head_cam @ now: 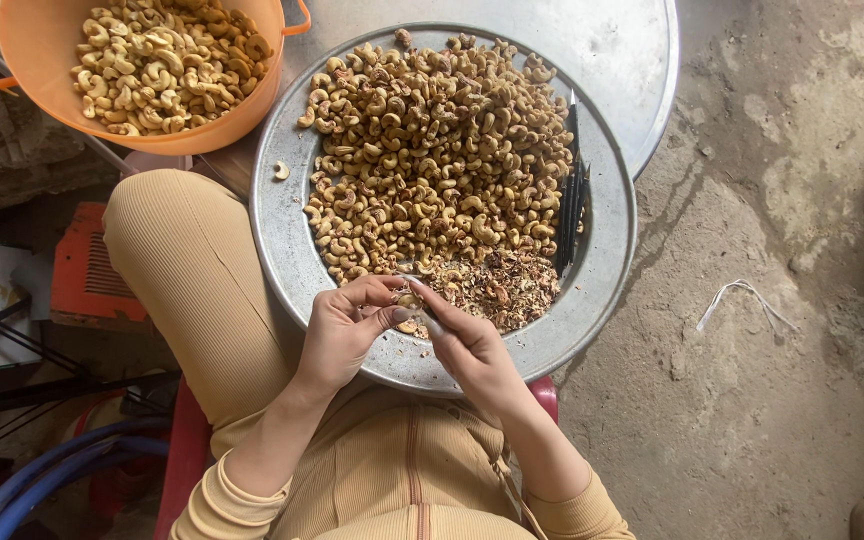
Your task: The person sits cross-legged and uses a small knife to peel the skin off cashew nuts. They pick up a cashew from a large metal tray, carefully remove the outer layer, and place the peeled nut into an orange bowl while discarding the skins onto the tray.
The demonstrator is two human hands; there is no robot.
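L hand & R hand meet at tray's 6 o'clock, fingers pinching one cashew, prob. light, brittle, so grip its sides w/ fingertips, gently.

Under me lies a rough, stained concrete floor in soft daylight, with a red plastic stool and blue tubing at my left.
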